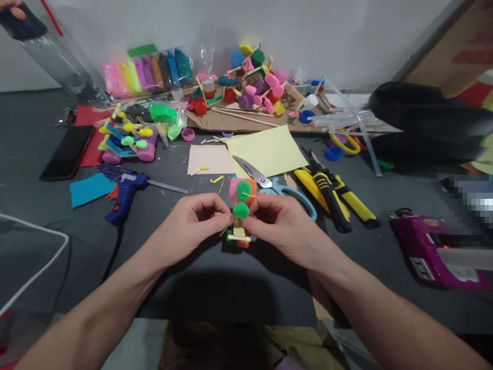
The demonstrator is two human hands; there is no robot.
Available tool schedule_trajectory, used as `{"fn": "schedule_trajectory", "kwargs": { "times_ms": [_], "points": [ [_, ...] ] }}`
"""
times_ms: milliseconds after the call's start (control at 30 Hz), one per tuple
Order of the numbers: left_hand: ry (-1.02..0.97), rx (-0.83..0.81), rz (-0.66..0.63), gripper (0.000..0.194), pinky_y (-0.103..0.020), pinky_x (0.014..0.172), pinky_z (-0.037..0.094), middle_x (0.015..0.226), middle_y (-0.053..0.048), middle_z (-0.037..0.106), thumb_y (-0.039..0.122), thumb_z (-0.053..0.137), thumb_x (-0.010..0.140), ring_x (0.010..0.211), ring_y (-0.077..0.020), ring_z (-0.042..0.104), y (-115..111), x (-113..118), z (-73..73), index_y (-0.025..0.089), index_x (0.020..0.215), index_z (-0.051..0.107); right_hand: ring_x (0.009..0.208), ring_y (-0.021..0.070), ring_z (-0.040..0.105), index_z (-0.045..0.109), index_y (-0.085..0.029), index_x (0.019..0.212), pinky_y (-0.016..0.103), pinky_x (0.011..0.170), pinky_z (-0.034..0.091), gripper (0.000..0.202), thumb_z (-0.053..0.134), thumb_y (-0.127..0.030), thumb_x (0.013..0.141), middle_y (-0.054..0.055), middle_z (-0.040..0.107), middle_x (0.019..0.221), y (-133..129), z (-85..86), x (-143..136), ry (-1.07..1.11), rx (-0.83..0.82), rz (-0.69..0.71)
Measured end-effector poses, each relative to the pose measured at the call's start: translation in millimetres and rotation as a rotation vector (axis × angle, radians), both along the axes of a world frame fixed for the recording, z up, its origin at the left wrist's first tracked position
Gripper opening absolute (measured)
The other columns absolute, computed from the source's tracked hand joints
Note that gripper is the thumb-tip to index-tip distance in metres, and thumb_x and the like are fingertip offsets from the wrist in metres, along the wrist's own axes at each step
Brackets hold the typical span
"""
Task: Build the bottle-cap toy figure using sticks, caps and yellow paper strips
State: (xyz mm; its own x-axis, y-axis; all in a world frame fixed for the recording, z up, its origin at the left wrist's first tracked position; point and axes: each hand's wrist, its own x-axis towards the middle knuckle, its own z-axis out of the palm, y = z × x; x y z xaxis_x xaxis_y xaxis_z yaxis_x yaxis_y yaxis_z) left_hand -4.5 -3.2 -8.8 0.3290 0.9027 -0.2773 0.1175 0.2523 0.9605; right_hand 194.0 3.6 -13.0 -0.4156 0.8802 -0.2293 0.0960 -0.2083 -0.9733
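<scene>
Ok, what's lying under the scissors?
Yellow paper shows around the blades, mostly dark tabletop around the handles. Anything directly beneath is covered; the right hand hides part of one handle.

There are two hands (206, 222) (275, 220), one glue gun (130, 192) and one phone (66, 153).

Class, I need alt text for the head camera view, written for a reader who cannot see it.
Two bare hands, left and right, hold a small colorful model above a dark table, with scissors and a blue glue gun nearby.
</scene>
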Motion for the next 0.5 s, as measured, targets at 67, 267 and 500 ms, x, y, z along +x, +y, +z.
{"fn": "schedule_trajectory", "kwargs": {
  "times_ms": [67, 267, 500],
  "points": [
    [-0.047, -0.034, 0.008, 0.013, -0.022, 0.068, 0.041, 0.075, 0.003, 0.064, 0.025, 0.073, 0.086, 0.071, -0.0102, 0.054, 1.6, -0.2, -0.8, 0.018, 0.076, 0.069, 0.058, 0.0081, 0.048, 0.061, -0.018, 0.069, 0.022, 0.056, 0.038, 0.017, 0.070, -0.028, 0.080, -0.005, 0.058, 0.063, -0.3, 0.6, 0.1, 0.001, 0.003, -0.010],
    [-0.134, -0.089, 0.009, 0.014, -0.022, 0.072, 0.043, 0.073, 0.002, 0.065, 0.027, 0.078, 0.082, 0.072, -0.0103, 0.055, 2.1, -1.5, -4.5, 0.017, 0.074, 0.072, 0.056, 0.0073, 0.044, 0.062, -0.017, 0.070, 0.022, 0.053, 0.034, 0.016, 0.070, -0.027, 0.079, -0.006, 0.055, 0.061, -0.2, 2.5, 0.6, -0.031, 0.017, -0.010],
    [-0.176, -0.192, 0.041, 0.020, -0.023, 0.070, 0.043, 0.072, 0.001, 0.065, 0.035, 0.082, 0.080, 0.072, -0.0114, 0.055, 1.1, -2.2, -9.8, 0.018, 0.074, 0.073, 0.055, 0.0077, 0.047, 0.060, -0.018, 0.069, 0.021, 0.052, 0.035, 0.018, 0.070, -0.027, 0.081, -0.005, 0.058, 0.061, -0.9, 1.0, -0.5, -0.009, 0.011, 0.004]
  ]
}}
